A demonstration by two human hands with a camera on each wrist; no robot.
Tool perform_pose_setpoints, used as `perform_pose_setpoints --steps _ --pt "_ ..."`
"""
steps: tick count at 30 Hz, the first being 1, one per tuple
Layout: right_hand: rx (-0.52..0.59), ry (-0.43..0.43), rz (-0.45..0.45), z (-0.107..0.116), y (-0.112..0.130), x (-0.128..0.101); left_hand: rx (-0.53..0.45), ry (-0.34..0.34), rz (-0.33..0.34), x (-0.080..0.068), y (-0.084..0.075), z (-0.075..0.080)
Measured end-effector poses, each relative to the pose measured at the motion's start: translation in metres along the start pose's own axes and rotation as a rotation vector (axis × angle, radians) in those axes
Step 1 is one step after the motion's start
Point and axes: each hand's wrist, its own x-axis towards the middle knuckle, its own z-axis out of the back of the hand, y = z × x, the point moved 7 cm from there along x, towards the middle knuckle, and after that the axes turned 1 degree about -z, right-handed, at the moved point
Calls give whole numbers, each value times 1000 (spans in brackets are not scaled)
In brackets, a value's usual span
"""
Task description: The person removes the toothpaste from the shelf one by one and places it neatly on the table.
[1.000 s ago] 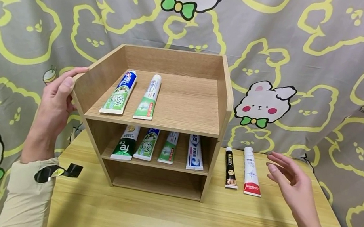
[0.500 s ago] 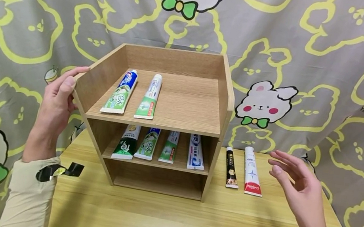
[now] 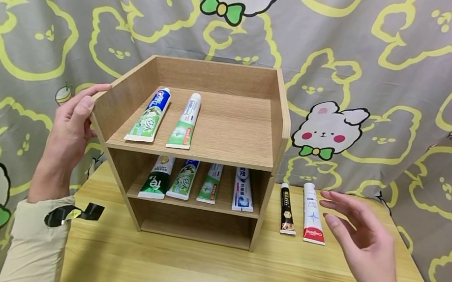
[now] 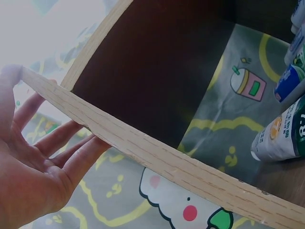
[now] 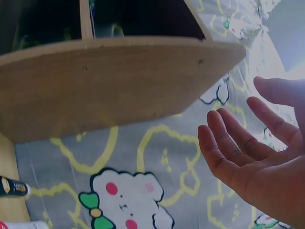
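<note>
Nearest the camera, the right hand (image 3: 363, 244) is held above the yellow wooden table (image 3: 203, 277), palm turned inward and fingers straight and spread, with nothing gripped; in the right wrist view the fingers (image 5: 238, 143) are seen free in the air beside the shelf's side panel. Just beyond its fingertips, 2 tubes are laid side by side on the table: a white toothpaste tube (image 3: 312, 214) with a red end and, on its left, a black toothpaste tube (image 3: 287, 210). Neither is touched by the hand.

On the other side, the left hand (image 3: 71, 127) is rested against the left side panel of the wooden shelf unit (image 3: 276, 119), the thumb on the front edge and straight fingers laid behind the panel, as is confirmed in the left wrist view (image 4: 43, 157); the panel is touched rather than clasped.

The shelf unit is stood on the table, left of the 2 loose tubes. On its middle shelf 4 tubes (image 3: 196, 182) are laid in a row, caps to the back. On the top shelf 2 tubes (image 3: 167, 118) are placed at the left.

Behind everything, a grey curtain (image 3: 400, 65) printed with bears is hung.
</note>
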Motion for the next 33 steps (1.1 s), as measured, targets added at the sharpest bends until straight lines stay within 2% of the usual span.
perform_pose_setpoints --steps 4,7,13,21,33 --pt "102 46 91 -13 6 -3 6 3 -1 0 -1 1" --pt "107 71 114 -25 6 -5 -4 -4 1 -1 -3 1" --pt "42 127 137 -48 9 -8 -28 -18 13 0 -2 -1" --pt "14 143 179 -71 17 -3 -29 -30 17 -1 0 0" --pt "-207 168 304 -112 48 14 -17 -23 18 -2 -1 0"
